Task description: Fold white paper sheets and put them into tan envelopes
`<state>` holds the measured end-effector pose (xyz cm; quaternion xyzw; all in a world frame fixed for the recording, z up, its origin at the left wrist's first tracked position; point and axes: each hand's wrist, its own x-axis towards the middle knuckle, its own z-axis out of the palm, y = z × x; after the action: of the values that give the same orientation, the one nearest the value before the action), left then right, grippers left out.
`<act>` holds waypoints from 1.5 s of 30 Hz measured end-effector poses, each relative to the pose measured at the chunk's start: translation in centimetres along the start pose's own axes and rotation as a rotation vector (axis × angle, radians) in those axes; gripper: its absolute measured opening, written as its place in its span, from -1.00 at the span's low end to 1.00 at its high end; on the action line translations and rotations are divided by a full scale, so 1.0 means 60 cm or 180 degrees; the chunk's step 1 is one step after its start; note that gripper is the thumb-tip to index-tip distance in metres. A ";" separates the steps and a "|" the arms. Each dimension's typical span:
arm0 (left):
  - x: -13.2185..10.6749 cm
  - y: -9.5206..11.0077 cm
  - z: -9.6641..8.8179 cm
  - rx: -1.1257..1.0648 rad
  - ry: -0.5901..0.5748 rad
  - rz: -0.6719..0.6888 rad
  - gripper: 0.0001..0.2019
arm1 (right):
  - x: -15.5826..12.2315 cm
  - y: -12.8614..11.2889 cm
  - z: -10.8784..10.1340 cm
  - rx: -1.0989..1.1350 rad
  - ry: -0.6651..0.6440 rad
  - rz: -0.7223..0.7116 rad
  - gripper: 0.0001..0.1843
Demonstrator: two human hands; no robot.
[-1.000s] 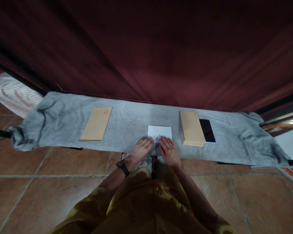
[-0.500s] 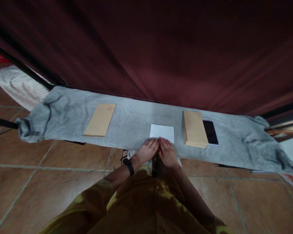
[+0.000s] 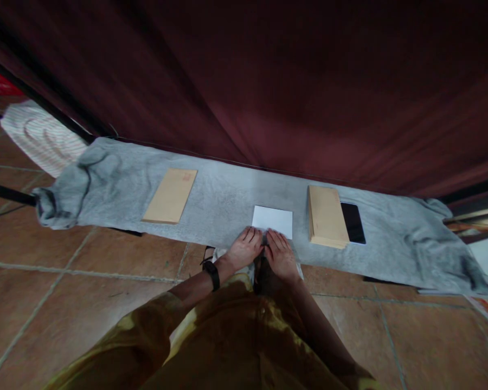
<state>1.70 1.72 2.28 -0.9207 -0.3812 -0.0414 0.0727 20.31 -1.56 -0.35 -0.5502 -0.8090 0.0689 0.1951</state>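
Observation:
A white sheet of paper (image 3: 273,218) lies flat near the front edge of the grey cloth. My left hand (image 3: 245,248) rests its outstretched fingers at the paper's near left corner. On the near right part of the paper, my right hand (image 3: 282,254) lies with its fingers flat. Both hands are open, side by side with a small gap between the fingertips. They cover the near edge of the paper.
A brown envelope (image 3: 169,196) lies to the left on the grey cloth (image 3: 223,189). To the right sits a stack of brown envelopes (image 3: 327,215), with a dark phone (image 3: 353,222) beside it. A dark red curtain (image 3: 268,97) hangs behind the cloth.
My hands have drawn slightly apart, opening a gap between the fingertips. The whole view has turned a little. The paper and envelopes keep their places on the cloth.

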 end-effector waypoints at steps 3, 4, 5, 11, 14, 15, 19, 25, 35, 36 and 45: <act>0.000 0.000 -0.002 0.0032 0.0011 0.0015 -0.54 | -0.002 0.000 0.000 0.0010 -0.0007 0.0012 -0.47; -0.001 0.000 -0.001 0.0043 0.0011 0.0006 -0.54 | -0.003 0.000 0.000 0.0017 -0.0005 0.0014 -0.47; -0.001 0.000 -0.001 0.0052 0.0015 0.0004 -0.55 | -0.003 0.000 -0.001 0.0025 0.0001 0.0016 -0.47; -0.003 0.000 0.001 0.0022 0.0073 -0.0081 -0.54 | -0.006 0.003 -0.003 0.0082 0.0016 0.0027 -0.47; -0.005 -0.002 -0.001 -0.0025 0.0059 -0.0152 -0.53 | -0.008 0.004 -0.003 0.0078 0.0028 0.0045 -0.47; -0.006 -0.003 -0.002 -0.0049 0.0051 -0.0164 -0.52 | -0.009 0.004 -0.004 0.0075 0.0043 0.0058 -0.48; -0.011 -0.007 -0.003 -0.0087 0.0012 -0.0194 -0.50 | -0.010 0.005 -0.007 0.0103 0.0101 0.0113 -0.49; -0.014 -0.009 0.001 -0.0068 -0.0003 -0.0195 -0.50 | 0.013 -0.010 -0.013 0.0232 0.0186 0.0086 -0.48; -0.018 -0.013 0.000 -0.0095 -0.0077 -0.0087 -0.52 | 0.043 -0.045 0.001 0.0137 -0.0098 -0.0079 -0.46; -0.018 -0.013 -0.001 -0.0075 -0.0076 -0.0092 -0.52 | 0.040 -0.042 0.000 0.0116 -0.0092 -0.0077 -0.46; -0.019 -0.011 -0.007 -0.0047 -0.0057 -0.0167 -0.47 | 0.021 -0.015 -0.007 -0.0041 -0.0037 -0.0035 -0.47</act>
<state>0.44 1.33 2.63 -0.9112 -0.4056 -0.0378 0.0613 19.34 -0.80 0.64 -0.5466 -0.8135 0.0658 0.1873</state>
